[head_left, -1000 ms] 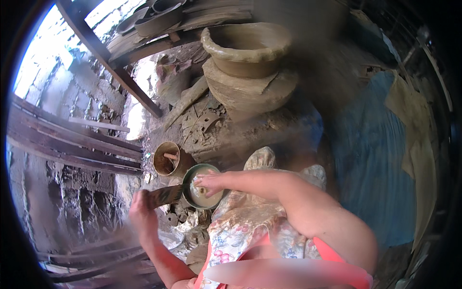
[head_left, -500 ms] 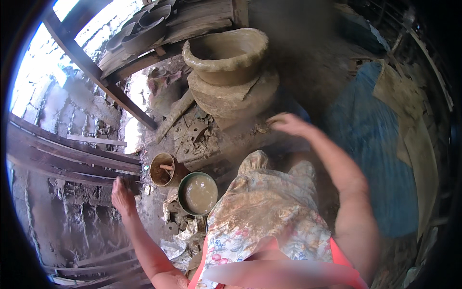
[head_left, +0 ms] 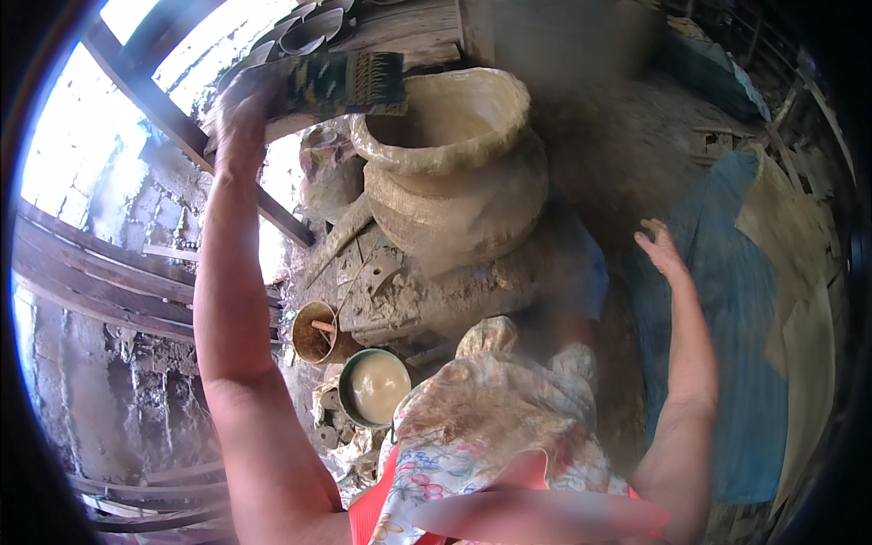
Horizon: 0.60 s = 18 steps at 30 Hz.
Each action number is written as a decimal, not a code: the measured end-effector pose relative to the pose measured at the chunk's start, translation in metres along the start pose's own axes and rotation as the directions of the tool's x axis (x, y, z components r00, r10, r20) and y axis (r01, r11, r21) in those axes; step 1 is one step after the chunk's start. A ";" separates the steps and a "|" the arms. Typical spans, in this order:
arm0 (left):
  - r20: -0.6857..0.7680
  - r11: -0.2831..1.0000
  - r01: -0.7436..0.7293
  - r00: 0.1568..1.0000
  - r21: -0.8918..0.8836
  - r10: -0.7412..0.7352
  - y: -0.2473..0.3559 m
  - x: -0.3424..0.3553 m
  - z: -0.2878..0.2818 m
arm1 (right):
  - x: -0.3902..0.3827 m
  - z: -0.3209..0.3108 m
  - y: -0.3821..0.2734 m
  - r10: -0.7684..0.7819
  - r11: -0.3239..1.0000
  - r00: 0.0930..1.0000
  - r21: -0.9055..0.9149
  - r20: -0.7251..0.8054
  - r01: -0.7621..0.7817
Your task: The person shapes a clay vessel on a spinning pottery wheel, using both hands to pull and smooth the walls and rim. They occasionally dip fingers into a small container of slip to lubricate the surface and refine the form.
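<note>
Dark Patterned Strip in Hand Beside a Wet Clay Rim

Closest to the lens I monitor from afar, a mud-stained floral apron (head_left: pixel 490 409) covers the wearer's lap; just past it, to the left, stand a green-rimmed basin (head_left: pixel 342 395) of cloudy liquid and a brown bucket (head_left: pixel 346 346) with a stick-like piece inside. Farther out, the right hand (head_left: pixel 659 247) hangs before a blue sheet (head_left: pixel 718 381), fingers parted, gripping nothing. Beyond, at centre, sits a large clay pot (head_left: pixel 454 209) with a glossy, uneven lip. I judge it heavy, damp and easily dented, best steadied by palms low around the belly rather than by that slick edge. At upper left, the left hand (head_left: pixel 243 100) is closed around one end of a dark patterned strip (head_left: pixel 336 84), whose other end reaches the pot's left rim; blur leaves me unsure whether it touches the clay or hangs just above it. The strip strikes me as light and pliant, slippery if wet, and best held at the end away from the pot. A slanting timber beam (head_left: pixel 150 91) and a plank shelf (head_left: pixel 400 32) bearing dark vessels (head_left: pixel 313 32) crowd that side; I see more elbow room to the right, between pot and sheet
</note>
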<state>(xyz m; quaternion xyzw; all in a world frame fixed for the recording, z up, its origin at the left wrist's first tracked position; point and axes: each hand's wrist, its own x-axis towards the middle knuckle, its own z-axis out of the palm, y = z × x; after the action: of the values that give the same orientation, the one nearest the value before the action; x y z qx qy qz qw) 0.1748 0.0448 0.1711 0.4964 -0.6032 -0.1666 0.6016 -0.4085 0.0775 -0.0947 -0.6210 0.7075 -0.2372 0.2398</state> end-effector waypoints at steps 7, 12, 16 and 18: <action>0.391 0.766 -0.407 0.894 0.498 0.220 -0.172 0.039 -0.007 | 0.076 0.052 -0.064 -0.126 0.955 0.981 0.287 0.146 0.079; 0.169 0.744 0.593 0.804 -0.309 -0.570 -0.238 0.012 -0.003 | 0.120 0.086 -0.122 -0.093 0.810 0.976 0.585 0.198 -0.041; 0.191 0.909 0.410 0.889 0.075 -0.416 -0.221 0.015 0.005 | 0.152 0.111 -0.165 -0.051 0.536 0.896 0.769 0.441 -0.348; 0.066 0.684 0.317 0.879 0.657 -0.471 -0.203 0.024 0.010 | 0.155 0.118 -0.175 0.002 0.576 0.877 0.717 0.480 -0.393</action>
<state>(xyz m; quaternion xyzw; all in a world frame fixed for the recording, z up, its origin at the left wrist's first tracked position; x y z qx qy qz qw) 0.2523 -0.0704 0.0203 0.7640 -0.5665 -0.1381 0.2763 -0.2170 -0.1008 -0.0817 -0.3979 0.5216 -0.3559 0.6655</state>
